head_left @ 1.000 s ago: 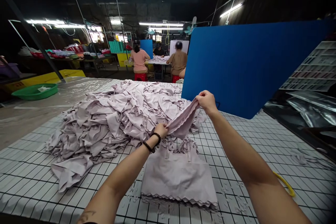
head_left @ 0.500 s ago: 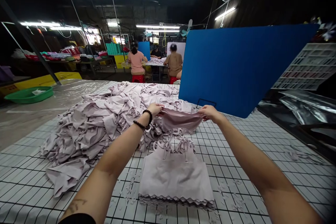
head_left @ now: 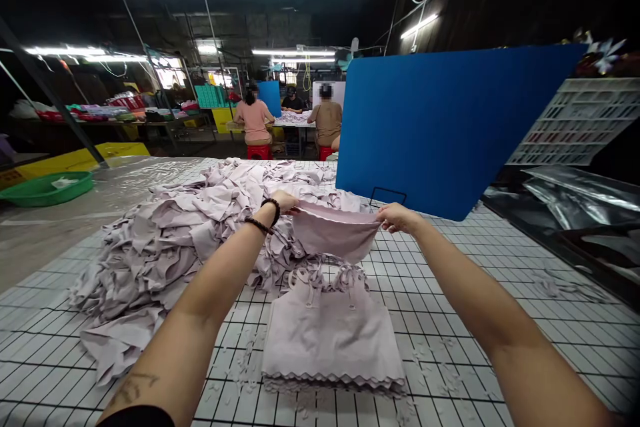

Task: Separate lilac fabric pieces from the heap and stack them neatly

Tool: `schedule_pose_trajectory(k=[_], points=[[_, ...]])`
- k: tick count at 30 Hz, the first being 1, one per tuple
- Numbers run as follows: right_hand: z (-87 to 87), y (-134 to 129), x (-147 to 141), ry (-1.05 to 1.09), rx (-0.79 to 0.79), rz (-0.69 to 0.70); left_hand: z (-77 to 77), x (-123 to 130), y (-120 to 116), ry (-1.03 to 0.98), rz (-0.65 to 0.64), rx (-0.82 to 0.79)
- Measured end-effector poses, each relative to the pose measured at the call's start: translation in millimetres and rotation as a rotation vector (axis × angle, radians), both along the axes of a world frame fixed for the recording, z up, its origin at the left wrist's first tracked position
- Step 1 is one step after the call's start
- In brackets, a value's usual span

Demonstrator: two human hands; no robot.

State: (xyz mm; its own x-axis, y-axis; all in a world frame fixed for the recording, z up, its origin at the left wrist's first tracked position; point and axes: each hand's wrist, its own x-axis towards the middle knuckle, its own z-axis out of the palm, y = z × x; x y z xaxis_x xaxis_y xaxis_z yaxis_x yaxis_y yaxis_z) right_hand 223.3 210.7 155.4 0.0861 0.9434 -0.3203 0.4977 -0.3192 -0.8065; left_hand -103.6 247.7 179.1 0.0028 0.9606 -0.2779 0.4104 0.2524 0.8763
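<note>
Between my two hands a pale mauve garment (head_left: pixel 337 232) is stretched out sideways in the air. My left hand (head_left: pixel 284 202), with dark beads on the wrist, pinches its left end. At the other end my right hand (head_left: pixel 397 217) grips the right corner, fingers closed. Just below and nearer to me lies a neat stack of camisole tops (head_left: pixel 333 340), straps at the far side and scalloped hems toward me. To the left spreads a large loose pile of the same mauve garments (head_left: pixel 185 240).
Small fabric scraps (head_left: pixel 445 373) are scattered on the grid-patterned table (head_left: pixel 440 300). A blue board (head_left: pixel 430 133) stands upright at the back right. A green basin (head_left: pixel 50 188) sits far left. Clear plastic wrap (head_left: pixel 585 197) lies at right. Several people (head_left: pixel 256 121) sit at a farther table.
The view has turned slightly right. My hands still hold the garment, which now hangs a little more spread out, with its upper edge pulled straighter.
</note>
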Motion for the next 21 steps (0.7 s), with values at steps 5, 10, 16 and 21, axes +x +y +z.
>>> schedule_pose_trajectory(k=[5,10,16,21], points=[[-0.8,-4,2,-0.004,-0.032,0.0,-0.2,-10,-6,-0.06,-0.024,-0.016],[5.6,-11,3,-0.048,-0.003,-0.037,-2.7,-19,-25,-0.07,-0.136,-0.046],[-1.1,-88,0,0.006,0.198,0.05,-21.5,-44,-99,-0.014,-0.308,-0.003],[-55.8,-195,-16,-0.095,0.289,0.262,-72.1,-64,-194,0.288,-0.508,0.144]])
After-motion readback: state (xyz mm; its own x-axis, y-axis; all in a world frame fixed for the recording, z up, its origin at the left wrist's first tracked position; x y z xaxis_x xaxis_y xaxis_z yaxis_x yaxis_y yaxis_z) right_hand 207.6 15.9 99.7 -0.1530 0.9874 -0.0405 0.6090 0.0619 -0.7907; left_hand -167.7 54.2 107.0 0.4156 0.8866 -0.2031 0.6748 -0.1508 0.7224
